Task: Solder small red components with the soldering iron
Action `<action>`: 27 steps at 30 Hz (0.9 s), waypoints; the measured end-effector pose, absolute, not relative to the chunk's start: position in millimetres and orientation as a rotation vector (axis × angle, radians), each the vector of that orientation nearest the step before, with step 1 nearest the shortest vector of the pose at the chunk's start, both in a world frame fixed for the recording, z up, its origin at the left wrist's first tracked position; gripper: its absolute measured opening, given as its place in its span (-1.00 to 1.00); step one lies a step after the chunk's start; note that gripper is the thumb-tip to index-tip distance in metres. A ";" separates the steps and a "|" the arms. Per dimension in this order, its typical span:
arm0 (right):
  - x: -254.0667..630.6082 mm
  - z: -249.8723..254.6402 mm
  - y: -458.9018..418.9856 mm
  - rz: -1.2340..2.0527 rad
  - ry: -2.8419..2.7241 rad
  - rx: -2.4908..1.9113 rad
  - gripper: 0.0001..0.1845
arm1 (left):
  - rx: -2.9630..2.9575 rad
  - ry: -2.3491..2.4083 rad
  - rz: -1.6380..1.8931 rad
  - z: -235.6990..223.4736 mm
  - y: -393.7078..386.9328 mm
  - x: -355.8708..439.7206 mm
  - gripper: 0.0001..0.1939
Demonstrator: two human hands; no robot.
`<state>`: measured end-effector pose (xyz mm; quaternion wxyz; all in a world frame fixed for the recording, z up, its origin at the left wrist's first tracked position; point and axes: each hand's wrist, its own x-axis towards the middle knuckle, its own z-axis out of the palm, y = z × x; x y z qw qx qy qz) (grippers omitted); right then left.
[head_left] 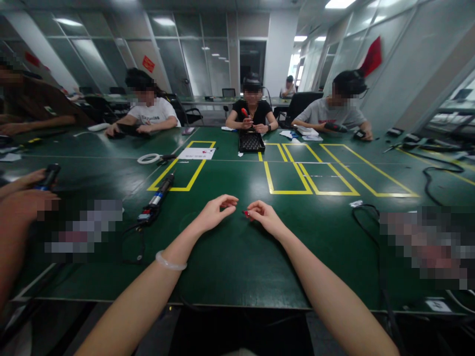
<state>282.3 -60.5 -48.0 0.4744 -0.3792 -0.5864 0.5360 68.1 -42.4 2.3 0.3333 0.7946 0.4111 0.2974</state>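
Red piece [245, 214], tiny from where I stand, sits at the fingertips of the right hand [257, 214], just above or on the green bench [237, 269]; I can't tell which. That hand's grip is narrow, thumb and fingers pinched on it, with only a bit of red and a dark end poking out toward the other hand. The left hand [223, 209] is bare, thumb held apart from the curled fingers, near the piece but not touching it.

I'd reckon it weighs next to nothing and would be easy to drop. Whether it's stiff or soft, slick or fragile, I can't make out. A light fingertip pinch seems right; the exposed end facing the left hand looks the best place for a second hold, without squeezing hard.
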 end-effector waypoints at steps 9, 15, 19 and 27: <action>284.6 -50.6 -60.8 1.291 -1.530 -0.967 -0.74 | 2.106 2.253 0.478 25.5 38.1 -103.9 -0.43; 284.0 -52.8 -61.0 1.293 -1.562 -0.966 -0.73 | 1.954 2.300 0.048 14.3 48.6 -151.0 -0.47; 283.5 -52.3 -61.9 1.275 -1.596 -0.967 -0.74 | 1.981 2.277 0.054 10.6 44.1 -144.9 -0.44; 283.8 -46.8 -65.3 1.114 -1.705 -1.038 -0.80 | 2.037 2.107 0.248 7.5 21.0 -94.6 -0.36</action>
